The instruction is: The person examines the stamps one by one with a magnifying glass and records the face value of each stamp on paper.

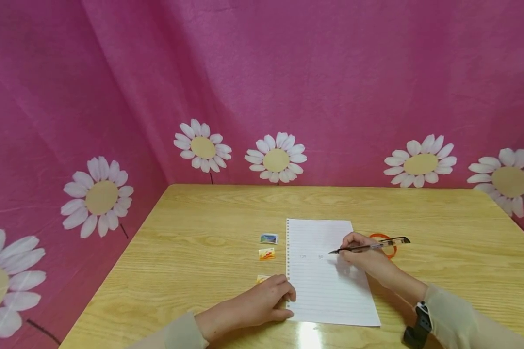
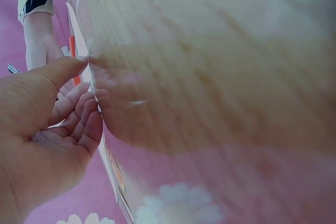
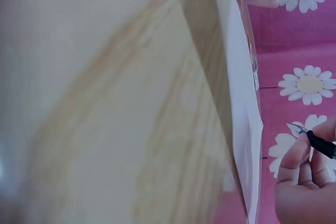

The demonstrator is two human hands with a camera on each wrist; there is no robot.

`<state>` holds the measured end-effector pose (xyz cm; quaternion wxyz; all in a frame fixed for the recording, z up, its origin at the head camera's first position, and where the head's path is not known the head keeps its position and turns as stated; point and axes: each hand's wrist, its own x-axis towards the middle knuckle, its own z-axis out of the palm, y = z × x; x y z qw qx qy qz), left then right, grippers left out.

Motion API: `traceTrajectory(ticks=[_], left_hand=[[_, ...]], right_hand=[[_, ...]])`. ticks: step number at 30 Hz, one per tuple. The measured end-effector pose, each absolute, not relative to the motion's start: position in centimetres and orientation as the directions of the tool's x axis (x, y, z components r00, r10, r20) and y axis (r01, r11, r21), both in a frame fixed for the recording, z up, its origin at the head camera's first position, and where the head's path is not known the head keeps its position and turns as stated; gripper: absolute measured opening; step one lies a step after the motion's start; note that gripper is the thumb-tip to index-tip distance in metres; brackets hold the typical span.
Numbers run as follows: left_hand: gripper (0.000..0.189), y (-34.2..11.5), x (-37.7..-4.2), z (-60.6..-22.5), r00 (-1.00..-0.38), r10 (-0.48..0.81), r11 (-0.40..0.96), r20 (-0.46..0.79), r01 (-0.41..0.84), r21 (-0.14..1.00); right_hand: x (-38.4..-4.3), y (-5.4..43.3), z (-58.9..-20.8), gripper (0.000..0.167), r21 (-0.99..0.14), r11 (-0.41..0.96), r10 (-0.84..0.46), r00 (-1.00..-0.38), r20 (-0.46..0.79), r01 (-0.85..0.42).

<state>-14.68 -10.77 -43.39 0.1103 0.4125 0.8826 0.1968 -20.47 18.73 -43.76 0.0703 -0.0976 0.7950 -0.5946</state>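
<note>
A lined, hole-punched sheet of paper (image 1: 327, 300) lies on the table, with faint handwritten figures in its upper half. My right hand (image 1: 367, 257) pinches a clear-barrelled pen (image 1: 395, 241) with a dark grip. In the head view the pen's tip is over the paper beside the second figure; the right wrist view shows the tip (image 3: 297, 128) a little off the sheet. At the sheet's lower left edge rests my left hand (image 1: 266, 300), fingers loosely bent, with the fingertips and thumb (image 2: 68, 71) touching down.
Left of the paper lie a blue picture stamp (image 1: 269, 238), a yellow-orange one (image 1: 267, 254) and another yellow one (image 1: 262, 278) partly behind my left hand. An orange ring (image 1: 395, 251) is partly hidden by my right hand. A pink flowered curtain (image 1: 332, 97) borders the wooden table (image 1: 218, 213).
</note>
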Motion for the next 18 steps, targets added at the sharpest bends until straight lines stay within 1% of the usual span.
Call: traceTrajectory(ticks=[7, 12, 18], left_hand=[[0.018, -10.8, -14.6, -43.4, -0.642, 0.766, 0.585, -0.035, 0.673, 0.453], [0.018, -10.7, -14.5, -43.5, -0.647, 0.762, 0.586, -0.026, 0.672, 0.453], [0.018, -10.6, -14.6, -43.5, -0.653, 0.757, 0.589, -0.015, 0.672, 0.449]], right_hand=[[-20.2, 20.2, -43.5, 0.022, -0.962, 0.244, -0.261, -0.964, 0.056, -0.122], [-19.9, 21.2, -43.4, 0.016, -0.957, 0.259, -0.232, -0.97, 0.072, -0.133], [-19.7, 22.7, -43.3, 0.01, -0.961, 0.234, -0.211, -0.972, 0.099, -0.149]])
